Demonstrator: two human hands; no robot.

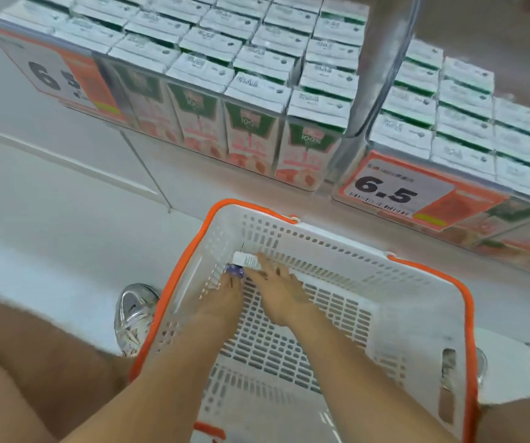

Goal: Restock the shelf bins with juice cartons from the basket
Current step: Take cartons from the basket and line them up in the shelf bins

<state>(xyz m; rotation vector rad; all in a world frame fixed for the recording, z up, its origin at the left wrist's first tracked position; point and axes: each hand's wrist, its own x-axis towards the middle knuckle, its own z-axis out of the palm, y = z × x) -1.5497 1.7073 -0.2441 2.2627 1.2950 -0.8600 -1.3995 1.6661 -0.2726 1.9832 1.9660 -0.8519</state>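
Shelf bins (pixel 257 91) sit packed, cartons faced forward. The basket (pixel 433 282) is on the floor just below, in easy reach. Both hands are in its far-left corner: right hand (pixel 281 294) lies straight-fingered on the only juice carton (pixel 246 260) visible there, likely steadying it, and left hand (pixel 222 298) is at its purple side, grip unclear.

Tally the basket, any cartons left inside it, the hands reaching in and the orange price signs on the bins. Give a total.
basket: 1
carton in the basket: 1 that shows
hands: 2, left hand and right hand
price signs: 2
Total: 6
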